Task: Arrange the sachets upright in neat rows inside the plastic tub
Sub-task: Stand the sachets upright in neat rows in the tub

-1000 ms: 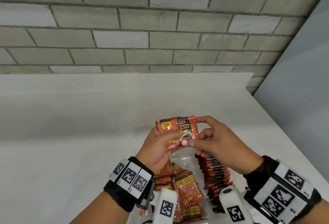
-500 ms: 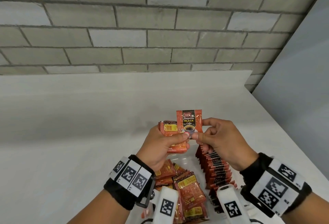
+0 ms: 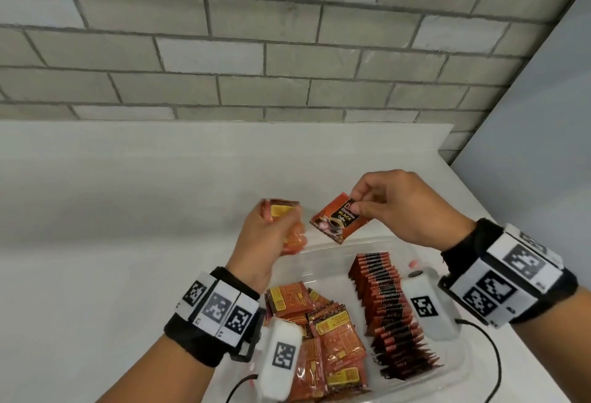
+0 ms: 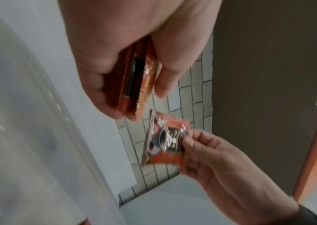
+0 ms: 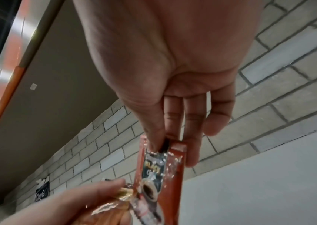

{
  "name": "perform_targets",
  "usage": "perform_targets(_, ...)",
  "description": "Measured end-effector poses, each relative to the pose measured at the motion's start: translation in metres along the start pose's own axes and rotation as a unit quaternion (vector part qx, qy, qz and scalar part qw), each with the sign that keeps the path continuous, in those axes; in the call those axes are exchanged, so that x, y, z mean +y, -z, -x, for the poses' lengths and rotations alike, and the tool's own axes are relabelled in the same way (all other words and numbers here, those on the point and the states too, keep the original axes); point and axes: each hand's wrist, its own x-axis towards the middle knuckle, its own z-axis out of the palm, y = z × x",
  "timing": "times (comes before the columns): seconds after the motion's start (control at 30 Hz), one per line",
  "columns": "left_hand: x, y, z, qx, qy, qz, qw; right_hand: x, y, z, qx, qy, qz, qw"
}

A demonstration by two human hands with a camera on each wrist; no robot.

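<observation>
Orange-red sachets with black panels, grey brick wall, white table

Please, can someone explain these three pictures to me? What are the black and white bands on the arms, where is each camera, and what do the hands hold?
No machine here: a person works with bare hands. The patterned wristbands carry small cameras; one picture comes from the head, two from the wrists. The left hand grips a small stack of sachets. The right hand pinches a single sachet by its top. Below, on the white table, a clear plastic tub holds an upright row of sachets and a loose pile.
</observation>
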Motion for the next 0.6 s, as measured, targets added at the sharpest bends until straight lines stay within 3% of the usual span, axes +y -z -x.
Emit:
perform_targets(0.07,0.006,0.011,-0.006,0.046,0.012,0.048,0.998,0.004,-0.006,0.002,-0.039,-0.006,0.035,0.999)
perform_targets(0.17,0.010,0.024,-0.011,0.050,0.037,0.092,0.994,0.011,-0.026,0.006,-0.103,0.014,0.124,0.987)
perform_targets(0.33,0.003,0.035,-0.015,0.046,0.062,0.132,0.988,0.014,-0.055,-0.003,-0.142,0.035,0.238,0.960)
perform_targets(0.5,-0.003,0.036,-0.015,0.040,0.076,0.147,0.985,0.012,-0.070,-0.012,-0.193,0.039,0.356,0.914)
perform_targets(0.6,-0.004,0.038,-0.015,0.037,0.078,0.154,0.984,0.012,-0.075,-0.012,-0.190,0.027,0.372,0.908)
